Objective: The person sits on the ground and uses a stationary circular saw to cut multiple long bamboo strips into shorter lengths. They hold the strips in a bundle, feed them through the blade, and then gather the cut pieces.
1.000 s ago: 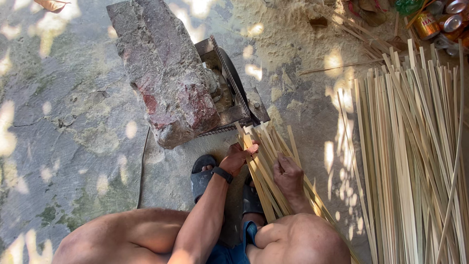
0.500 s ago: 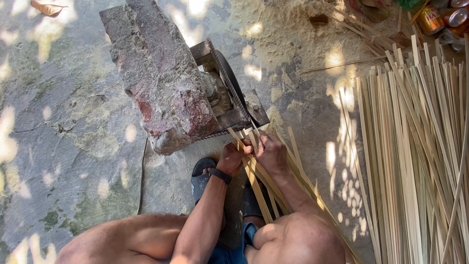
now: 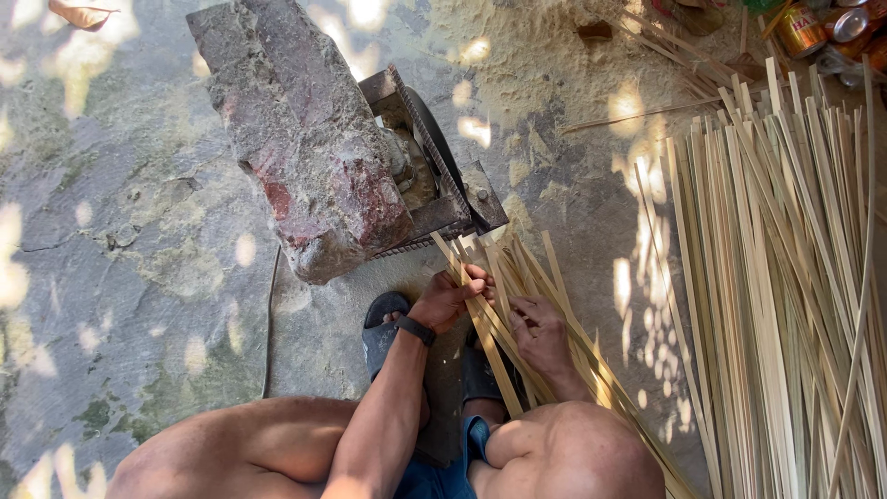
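Grey, cracked stone ground (image 3: 129, 277) is lying underfoot, outdoors, with greenish patches showing at lower left. Dappled sunlight is falling across it in pale spots. Sandy sawdust-coloured grit (image 3: 545, 102) is covering the ground at upper centre. A dry brown leaf (image 3: 81, 13) is lying at the top left edge. Dented drink cans (image 3: 822, 28) are sitting at the top right corner.
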